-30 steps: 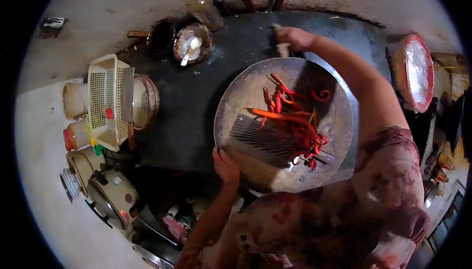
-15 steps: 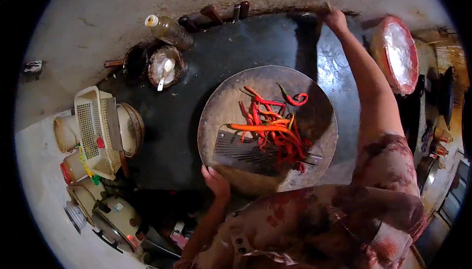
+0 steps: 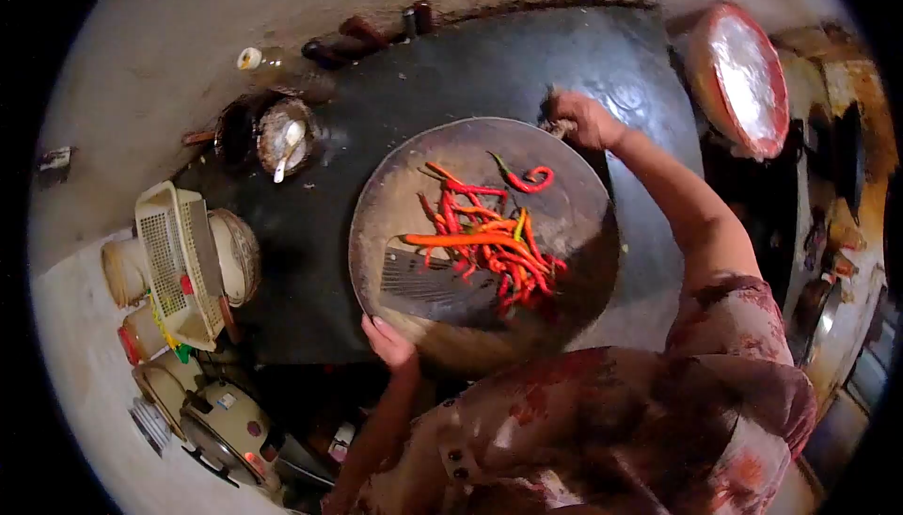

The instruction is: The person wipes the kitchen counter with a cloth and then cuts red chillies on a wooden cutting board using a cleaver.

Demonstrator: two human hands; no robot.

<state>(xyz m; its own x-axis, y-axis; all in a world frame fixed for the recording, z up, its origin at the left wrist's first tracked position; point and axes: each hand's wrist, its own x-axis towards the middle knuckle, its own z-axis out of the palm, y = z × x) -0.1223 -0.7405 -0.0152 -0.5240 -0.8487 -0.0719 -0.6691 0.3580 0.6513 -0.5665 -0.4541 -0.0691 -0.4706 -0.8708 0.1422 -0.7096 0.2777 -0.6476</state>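
Right hand clenched on cloth, left hand at board rim

The right hand (image 3: 588, 122), one of two in view, is clenched around a crumpled cloth (image 3: 562, 127) at the far right rim of the round board. The left hand (image 3: 389, 344) has its fingers against the near left rim; whether it grips cannot be told.

The round board (image 3: 574, 200), one, lies on the dark tabletop (image 3: 508, 54). It carries a heap of red chillies (image 3: 484, 233), overlapping and not countable. One curled chilli (image 3: 525, 178) with a green end lies just beyond the heap. One dark, striped flat piece (image 3: 423, 280) lies partly beneath the chillies.

Toward the wall: one bottle (image 3: 287, 73) with a pale cap, tilted; one bowl (image 3: 282, 143) of white contents holding one white spoon (image 3: 291, 143); one dark pot (image 3: 230, 129) beside it.

Left: one cream plastic basket (image 3: 169, 261); one cooker (image 3: 230, 412) bearing a small white label (image 3: 226, 400), its print too small to read.

Right: one red-rimmed basin (image 3: 748, 78) with a shiny covering.
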